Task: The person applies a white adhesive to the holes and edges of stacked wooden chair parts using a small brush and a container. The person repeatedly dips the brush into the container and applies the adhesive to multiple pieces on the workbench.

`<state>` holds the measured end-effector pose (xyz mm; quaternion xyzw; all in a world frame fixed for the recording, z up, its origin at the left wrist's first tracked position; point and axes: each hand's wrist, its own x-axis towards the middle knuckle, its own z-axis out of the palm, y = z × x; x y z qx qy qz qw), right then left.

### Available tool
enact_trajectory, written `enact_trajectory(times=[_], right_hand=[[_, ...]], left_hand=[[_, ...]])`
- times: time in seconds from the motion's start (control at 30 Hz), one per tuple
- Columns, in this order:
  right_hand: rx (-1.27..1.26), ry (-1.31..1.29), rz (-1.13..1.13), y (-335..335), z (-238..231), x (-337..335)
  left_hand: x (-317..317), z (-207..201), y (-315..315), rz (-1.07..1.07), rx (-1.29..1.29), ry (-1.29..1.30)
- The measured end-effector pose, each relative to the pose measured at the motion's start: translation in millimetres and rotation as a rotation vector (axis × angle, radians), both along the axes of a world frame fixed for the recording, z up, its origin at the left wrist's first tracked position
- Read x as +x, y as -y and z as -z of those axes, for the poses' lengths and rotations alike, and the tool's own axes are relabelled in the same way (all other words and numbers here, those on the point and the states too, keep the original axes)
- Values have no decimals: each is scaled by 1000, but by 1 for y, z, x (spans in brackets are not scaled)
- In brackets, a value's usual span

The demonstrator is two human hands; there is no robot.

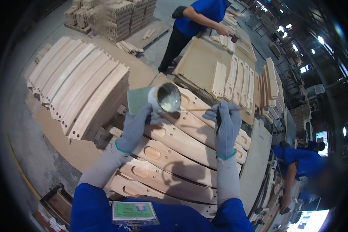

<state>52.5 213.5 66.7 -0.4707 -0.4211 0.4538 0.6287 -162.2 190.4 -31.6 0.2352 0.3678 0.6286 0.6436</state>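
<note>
My left hand (139, 125), in a grey glove, is closed around a round can (154, 99) that tilts and shows a pale, creamy liquid (170, 103) inside. A flat grey-green square piece (138, 99) sits beside the can at the same hand; whether it is joined to the can I cannot tell. My gloved right hand (224, 120) pinches a thin stick-like brush (197, 110), its whitish tip by the can's lower rim. Beneath both hands lie several curved wooden slats (174, 137) with oval slots and small round holes, side by side.
A tall stack of curved slats (81, 83) stands to the left. Beyond are stacked wood pieces (120, 19) and a board-topped table (199, 58) with more slats. One co-worker (203, 19) leans over that table; another (297, 166) works at right. A badge (134, 212) hangs at my chest.
</note>
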Motion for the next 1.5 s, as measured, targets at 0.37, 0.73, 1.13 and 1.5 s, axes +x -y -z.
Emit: enact_trajectory(times=[0.37, 0.73, 1.13, 1.5], right_hand=[[-51, 573, -62, -24, 39, 9], [42, 666, -26, -36, 45, 9], [86, 916, -82, -37, 51, 7], [-17, 967, -184, -25, 42, 1]], left_hand=[[7, 24, -12, -128, 0, 57], [10, 19, -13, -178, 4, 69], [6, 27, -13, -131, 20, 40], [6, 24, -12, -124, 20, 14]])
